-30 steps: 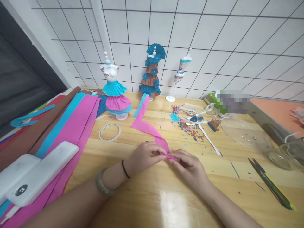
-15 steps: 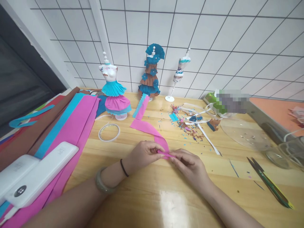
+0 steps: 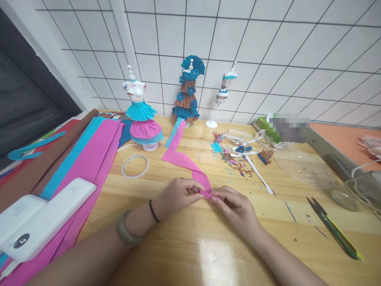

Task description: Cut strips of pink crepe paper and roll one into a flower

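Both hands pinch the near end of a pink crepe paper strip (image 3: pixel 185 159), whose rest curves away across the table toward the back. My left hand (image 3: pixel 182 196) is closed on it from the left, thumb against fingertips. From the right, my right hand (image 3: pixel 236 206) grips the same end, its fingertips almost meeting the left ones. A narrow folded edge shows between them. Behind the strip's far end lies a pink and blue paper piece (image 3: pixel 176 134). A ring of white tape (image 3: pixel 135 176) rests left of the strip.
Dress forms stand at the back: one in a blue-pink skirt (image 3: pixel 145 129), one in a teal-brown dress (image 3: pixel 189 95), one mostly bare (image 3: pixel 223 94). Paper scraps (image 3: pixel 238 161) and thread snips (image 3: pixel 336 234) lie right. White power banks (image 3: pixel 56 216) sit on crepe sheets (image 3: pixel 98 139).
The pinched fold between my fingertips has shifted slightly, with both hands still holding the strip. The whole view has moved a little; the other things stay in place.
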Motion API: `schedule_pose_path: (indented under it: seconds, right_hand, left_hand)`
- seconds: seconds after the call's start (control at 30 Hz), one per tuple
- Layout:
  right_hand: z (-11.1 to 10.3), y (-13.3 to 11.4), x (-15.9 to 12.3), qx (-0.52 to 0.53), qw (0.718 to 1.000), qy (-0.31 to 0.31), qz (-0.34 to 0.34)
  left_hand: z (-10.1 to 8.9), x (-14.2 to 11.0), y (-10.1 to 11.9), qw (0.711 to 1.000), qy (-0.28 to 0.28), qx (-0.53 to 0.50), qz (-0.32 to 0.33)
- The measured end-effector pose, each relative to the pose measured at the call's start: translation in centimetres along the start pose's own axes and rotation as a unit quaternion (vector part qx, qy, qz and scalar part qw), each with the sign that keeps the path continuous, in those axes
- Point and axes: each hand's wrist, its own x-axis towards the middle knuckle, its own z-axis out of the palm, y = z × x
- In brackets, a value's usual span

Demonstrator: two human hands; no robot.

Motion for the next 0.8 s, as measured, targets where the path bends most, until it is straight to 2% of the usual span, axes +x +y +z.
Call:
schedule_pose_path:
  seconds: [0.33, 0.5, 0.67, 0.8]
  right_hand:
    - [0.32, 0.40, -0.25, 0.014, 0.999, 0.000, 0.040]
    - [0.60, 0.37, -0.51, 0.028, 0.998, -0.005, 0.058]
    - [0.70, 0.19, -0.60, 0.097, 0.986, 0.009, 0.132]
    - [0.55, -0.16, -0.29, 0.135, 0.979, 0.033, 0.150]
  left_hand:
    - [-0.14, -0.19, 0.06, 1.000, 0.024, 0.006, 0.010]
    - [-0.04, -0.19, 0.42, 0.999, 0.014, 0.005, 0.037]
    - [0.06, -0.12, 0.17, 0.999, 0.012, -0.043, -0.004]
    - [0.18, -0.13, -0.48, 0.994, 0.010, -0.106, -0.026]
